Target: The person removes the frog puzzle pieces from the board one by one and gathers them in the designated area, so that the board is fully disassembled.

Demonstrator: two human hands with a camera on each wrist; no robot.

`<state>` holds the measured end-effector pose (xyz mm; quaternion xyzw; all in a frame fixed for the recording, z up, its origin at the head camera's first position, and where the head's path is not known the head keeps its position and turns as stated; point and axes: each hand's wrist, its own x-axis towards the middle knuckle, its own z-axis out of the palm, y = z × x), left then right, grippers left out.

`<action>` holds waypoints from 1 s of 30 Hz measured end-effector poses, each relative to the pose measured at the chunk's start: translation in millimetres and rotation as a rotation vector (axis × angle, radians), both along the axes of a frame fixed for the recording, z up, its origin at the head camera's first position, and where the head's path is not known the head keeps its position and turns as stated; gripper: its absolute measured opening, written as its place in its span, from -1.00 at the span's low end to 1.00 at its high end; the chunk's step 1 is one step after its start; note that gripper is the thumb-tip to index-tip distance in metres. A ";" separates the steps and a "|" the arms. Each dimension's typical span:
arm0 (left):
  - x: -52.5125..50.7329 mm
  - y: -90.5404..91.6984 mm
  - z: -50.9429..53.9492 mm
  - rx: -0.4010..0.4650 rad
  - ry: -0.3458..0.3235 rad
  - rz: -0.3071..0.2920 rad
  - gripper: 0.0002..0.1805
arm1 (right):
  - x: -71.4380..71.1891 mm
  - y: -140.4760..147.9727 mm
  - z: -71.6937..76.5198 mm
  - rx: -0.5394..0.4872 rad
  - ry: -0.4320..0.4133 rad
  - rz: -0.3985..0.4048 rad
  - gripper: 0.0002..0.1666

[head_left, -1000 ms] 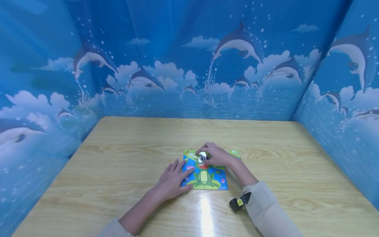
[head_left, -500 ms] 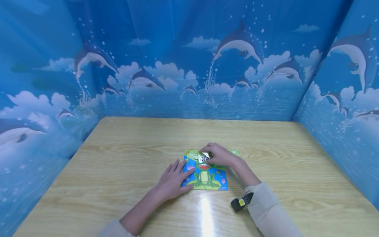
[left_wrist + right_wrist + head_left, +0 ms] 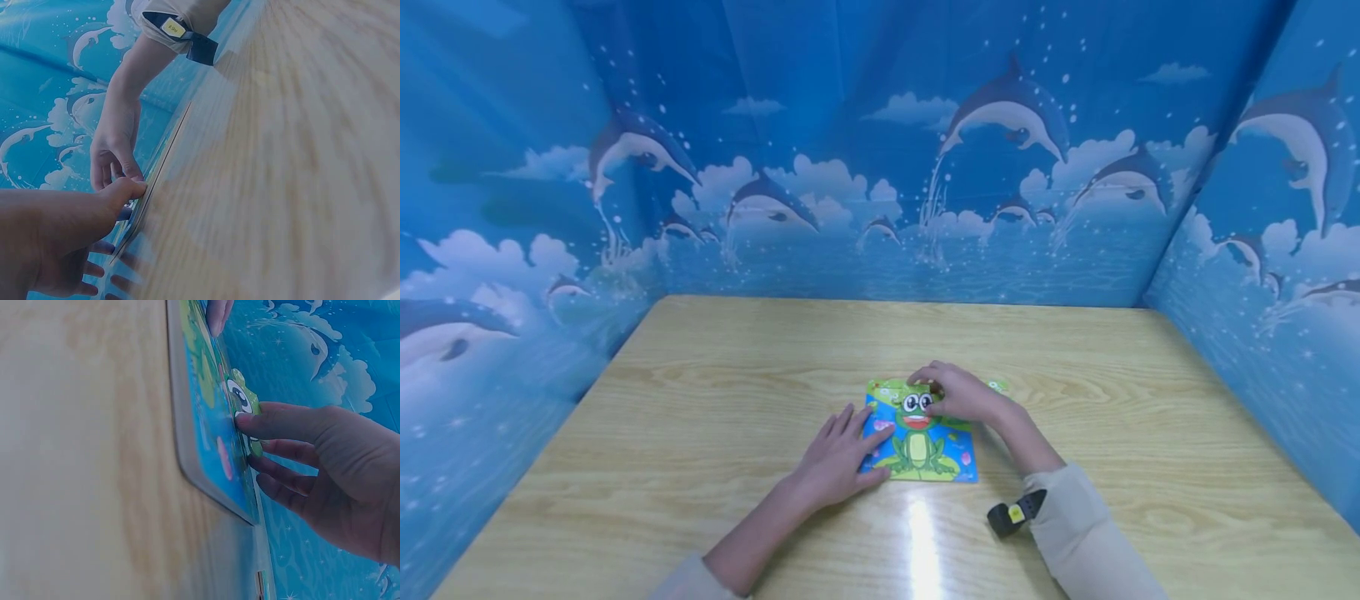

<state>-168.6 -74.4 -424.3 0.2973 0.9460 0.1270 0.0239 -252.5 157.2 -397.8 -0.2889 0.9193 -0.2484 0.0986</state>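
A flat board with a green frog on blue (image 3: 917,454) lies on the wooden table. The left hand (image 3: 837,462) rests with spread fingers on the board's left edge; in the left wrist view that hand (image 3: 69,231) has its thumb over the edge. At the frog's head, the right hand (image 3: 961,395) pinches a piece printed with big eyes (image 3: 917,403). The right wrist view shows the right hand (image 3: 337,462) with thumb and fingers on this green piece (image 3: 240,397), tilted up from the board (image 3: 215,450).
Beyond the right hand, a small green piece (image 3: 997,386) lies on the table (image 3: 760,350). A black strap device (image 3: 1017,512) hangs at the right wrist. Blue dolphin-print curtains (image 3: 850,208) stand behind and at both sides.
The right hand has shifted slightly to the right, and the eye piece it pinches has turned so that its eyes show more plainly. The left hand stays on the board.
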 end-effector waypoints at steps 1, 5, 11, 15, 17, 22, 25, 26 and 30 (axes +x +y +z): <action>0.0 0.0 -0.1 -0.002 -0.001 0.002 -0.34 | -0.1 0.8 -0.4 -0.004 0.003 0.004 -0.45; -0.1 -0.1 -0.6 -0.004 -0.005 0.003 -0.34 | -0.9 3.5 -2.0 -0.016 0.007 0.030 -0.45; -0.1 -0.4 -1.6 -0.004 -0.001 0.003 -0.34 | -1.1 4.3 -1.3 -0.005 -0.010 0.041 -0.43; 0.6 -0.4 -1.4 0.002 0.002 0.000 -0.34 | -1.8 4.1 -0.5 -0.005 -0.014 0.038 -0.45; 0.7 -0.4 -1.5 0.008 0.003 -0.003 -0.35 | -2.2 4.0 0.0 -0.002 -0.007 0.038 -0.47; 0.8 -0.3 -1.3 0.004 0.005 -0.002 -0.34 | -2.9 3.7 1.0 -0.005 0.003 0.035 -0.49; 0.7 -0.2 -1.4 -0.002 0.004 0.000 -0.34 | -3.2 3.7 0.8 -0.014 -0.008 0.023 -0.51; 0.7 -0.3 -1.2 -0.001 0.006 -0.002 -0.34 | -3.3 3.9 0.9 -0.018 -0.013 0.018 -0.51; 0.6 -0.5 -0.3 0.005 0.007 -0.009 -0.35 | -4.3 4.9 1.0 -0.031 -0.030 -0.002 -0.54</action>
